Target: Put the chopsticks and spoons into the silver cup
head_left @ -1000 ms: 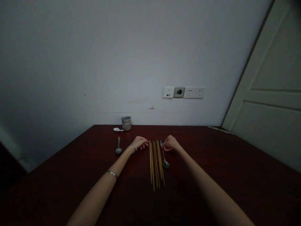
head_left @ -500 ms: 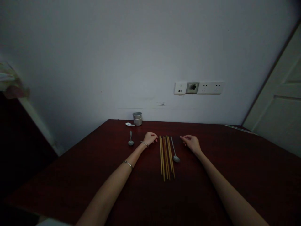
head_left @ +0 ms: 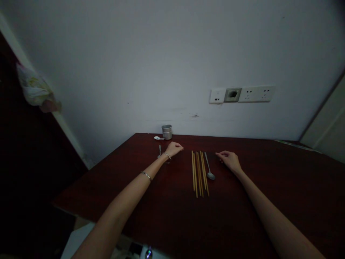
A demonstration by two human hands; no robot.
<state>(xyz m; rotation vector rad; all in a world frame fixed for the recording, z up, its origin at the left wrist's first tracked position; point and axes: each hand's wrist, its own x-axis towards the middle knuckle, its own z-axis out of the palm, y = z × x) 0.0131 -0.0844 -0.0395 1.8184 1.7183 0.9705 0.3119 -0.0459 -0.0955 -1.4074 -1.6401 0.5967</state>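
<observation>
My left hand (head_left: pixel 174 148) hovers above the table just left of the chopsticks, fingers curled together, with no object showing in them. Its wrist, wearing a bracelet, partly covers a small metal spoon (head_left: pixel 160 148). Several wooden chopsticks (head_left: pixel 198 172) lie side by side, pointing away from me. Along their right side lies a long-handled metal spoon (head_left: pixel 210 175). Right of that spoon, my right hand (head_left: pixel 229 160) is near the tabletop, thumb and fingers pinched together and nothing visible between them.
A metal cup (head_left: pixel 167 132) stands at the back of the dark red table (head_left: pixel 172 201) by the wall, a white spoon (head_left: pixel 158 138) beside it. Wall sockets (head_left: pixel 254 94) are above the table. A plastic bag (head_left: pixel 35 90) hangs at the left.
The view has turned left, shifting the table things rightward in the picture. My left hand has risen and moved left relative to the chopsticks, its wrist now overlapping the small spoon. My right hand stays similar.
</observation>
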